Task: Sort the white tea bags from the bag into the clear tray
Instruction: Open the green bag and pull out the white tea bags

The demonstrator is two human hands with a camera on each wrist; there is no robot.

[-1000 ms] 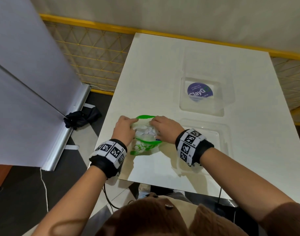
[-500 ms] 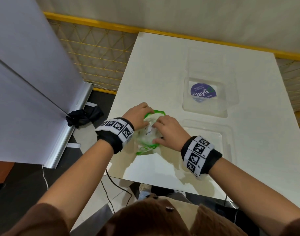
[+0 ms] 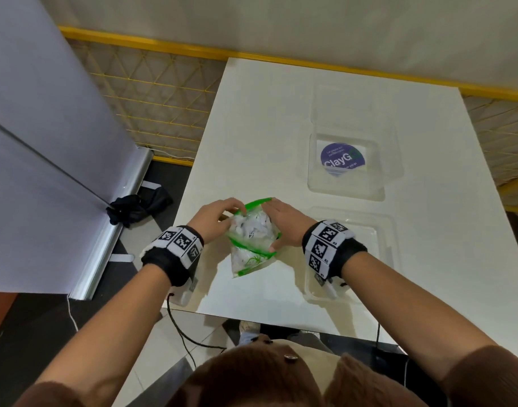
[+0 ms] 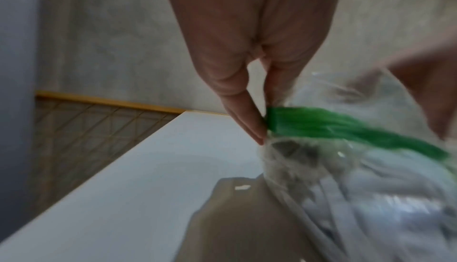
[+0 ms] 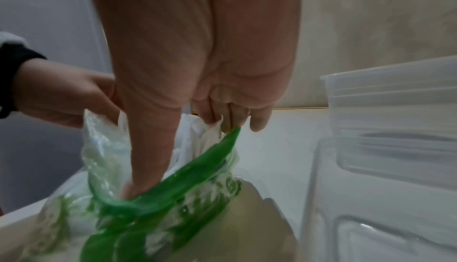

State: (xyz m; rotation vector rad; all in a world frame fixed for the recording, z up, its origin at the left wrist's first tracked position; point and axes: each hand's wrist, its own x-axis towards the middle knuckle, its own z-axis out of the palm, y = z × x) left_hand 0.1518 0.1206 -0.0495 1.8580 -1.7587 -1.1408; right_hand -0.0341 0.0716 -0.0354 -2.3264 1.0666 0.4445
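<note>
A clear plastic bag point(image 3: 249, 259) with a green zip rim stands near the front edge of the white table point(image 3: 251, 127), its mouth spread wide. White tea bags point(image 3: 254, 227) fill it. My left hand point(image 3: 237, 212) pinches the far left part of the rim; the left wrist view shows thumb and finger of that hand point(image 4: 264, 129) nipping the bag's point(image 4: 346, 125) green strip. My right hand point(image 3: 276, 224) spans the mouth from the right. In the right wrist view, the right hand point(image 5: 173, 149) has its thumb hooked inside the bag's point(image 5: 173, 194) near rim, its fingers by the tea bags point(image 5: 207, 135).
A shallow clear tray point(image 3: 387, 227) lies right of the bag, partly under my right wrist, and shows in the right wrist view as the tray point(image 5: 371, 227). Behind it stands a deeper clear container point(image 3: 346, 192) with a purple sticker. A white panel and a black cloth are off the table's left side.
Both hands have shifted their hold along the green rim and pulled it apart, so the bag's mouth gapes wider and more tea bags show.
</note>
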